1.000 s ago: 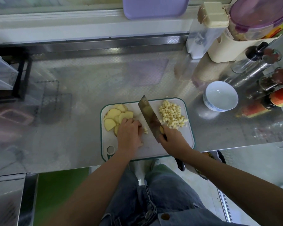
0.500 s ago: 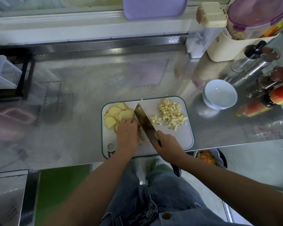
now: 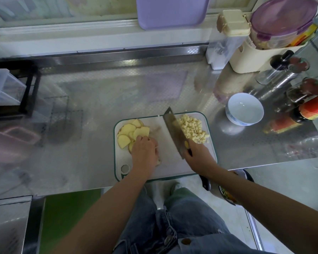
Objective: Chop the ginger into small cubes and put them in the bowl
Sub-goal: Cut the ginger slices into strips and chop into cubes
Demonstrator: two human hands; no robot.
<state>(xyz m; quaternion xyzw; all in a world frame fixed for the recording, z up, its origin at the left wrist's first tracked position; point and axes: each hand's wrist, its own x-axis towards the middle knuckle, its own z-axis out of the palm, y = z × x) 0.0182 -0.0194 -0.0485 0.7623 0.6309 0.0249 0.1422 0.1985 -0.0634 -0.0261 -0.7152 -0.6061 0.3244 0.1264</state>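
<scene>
Ginger slices (image 3: pixel 128 133) lie fanned over the far-left part of the cutting board (image 3: pixel 173 167), which sits at the near edge of the table (image 3: pixel 99 98), about midway along it. The left hand (image 3: pixel 145 151) rests on the near end of that fan with its fingers curled down over a few slices. A scrap of ginger peeks out at its right side, but the fingertips themselves are hidden. The right hand (image 3: pixel 198 156) is clenched round the handle of the cleaver (image 3: pixel 174 129), whose blade runs from the board's near middle towards its far edge, just beside the heap of ginger cubes (image 3: pixel 193 131) on the far-right part. The bowl (image 3: pixel 245 107) stands empty on the table off the board's far-right corner, apart from it.

The step in hand looks like cubing the remaining slices, with the finished heap parked to the right. To do it well:
- Stack only a few slices under the left hand so they do not slide.
- Keep the left knuckles forward and the fingertips tucked back.
- Let the flat of the blade ride against the knuckles.
- Cut strips first, then turn them and cross-cut to match the cubes already made.
- Keep the heap clear of the blade's path, or cubes may scatter off the far edge of the board.
</scene>
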